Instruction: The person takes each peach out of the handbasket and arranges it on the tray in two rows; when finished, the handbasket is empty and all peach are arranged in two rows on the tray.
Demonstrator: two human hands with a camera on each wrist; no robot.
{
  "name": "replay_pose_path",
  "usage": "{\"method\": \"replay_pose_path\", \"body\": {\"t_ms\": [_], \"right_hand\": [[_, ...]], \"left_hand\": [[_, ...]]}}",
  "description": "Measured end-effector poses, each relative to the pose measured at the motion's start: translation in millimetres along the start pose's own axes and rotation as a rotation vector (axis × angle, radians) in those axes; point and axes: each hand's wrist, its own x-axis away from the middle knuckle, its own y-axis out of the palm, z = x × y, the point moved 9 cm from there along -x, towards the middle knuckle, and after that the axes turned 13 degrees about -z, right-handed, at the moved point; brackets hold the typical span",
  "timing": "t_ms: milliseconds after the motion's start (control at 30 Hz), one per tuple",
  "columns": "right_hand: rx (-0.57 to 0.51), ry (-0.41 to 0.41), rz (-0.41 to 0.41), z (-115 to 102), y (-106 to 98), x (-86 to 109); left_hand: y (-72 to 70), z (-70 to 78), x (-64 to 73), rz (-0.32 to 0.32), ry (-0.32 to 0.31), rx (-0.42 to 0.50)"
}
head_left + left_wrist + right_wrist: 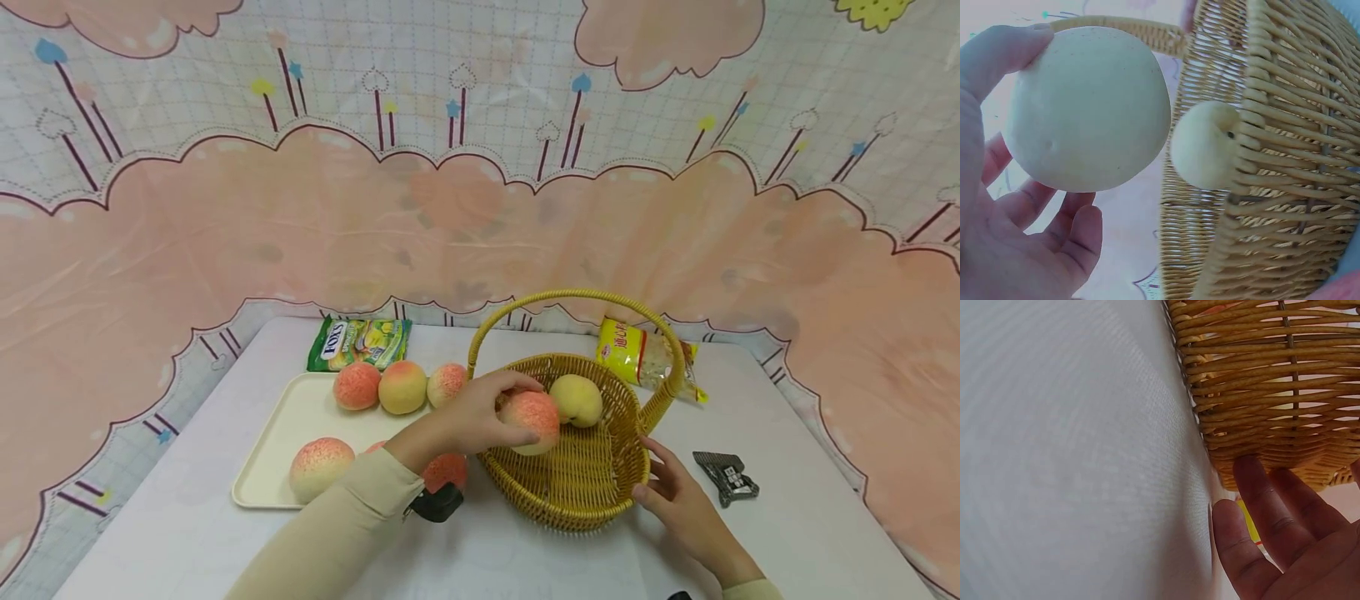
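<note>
In the head view my left hand (483, 412) grips a pink-and-cream peach (534, 422) over the left part of a wicker basket (566, 508) with a tall handle. The left wrist view shows the peach's pale underside (1088, 112), thumb on one side and fingers on the other. A yellowish peach (576, 401) lies inside the basket toward the back. My right hand (678, 500) is at the basket's right side, fingertips touching the outer wall near the rim. Seen from the right wrist, its fingers (1272, 512) are extended against the weave.
Left of the basket, a cream tray (273, 446) bears several peaches (322, 469), partly hidden by my left arm. A green candy bag (360, 343) lies behind it. A yellow snack packet (648, 358) sits behind the basket, and a small black packet (727, 477) on the right.
</note>
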Motion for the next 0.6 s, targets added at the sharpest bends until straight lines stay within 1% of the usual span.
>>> {"method": "replay_pose_path", "body": {"t_ms": [100,167,300,367,500,600], "right_hand": [[-0.001,0.009,0.005,0.9,-0.5,0.0],[-0.005,0.004,0.004,0.6,-0.3,0.1],[-0.011,-0.013,-0.001,-0.9,0.2,1.1],[-0.010,-0.006,0.002,-0.6,-0.1,1.3],[0.003,0.007,0.002,-0.3,-0.3,1.0],[0.011,0.007,-0.001,-0.3,0.1,0.9]], "left_hand": [[-4.3,7.9,9.3,0.005,0.037,0.004],[-8.0,12.4,16.4,0.012,0.055,-0.012],[-17.5,17.4,31.8,0.032,0.072,-0.042],[-23.1,19.0,39.2,0.047,0.082,-0.056],[-34.2,17.3,54.3,0.076,0.084,-0.082],[-41.9,11.0,65.9,0.092,0.065,-0.094]]}}
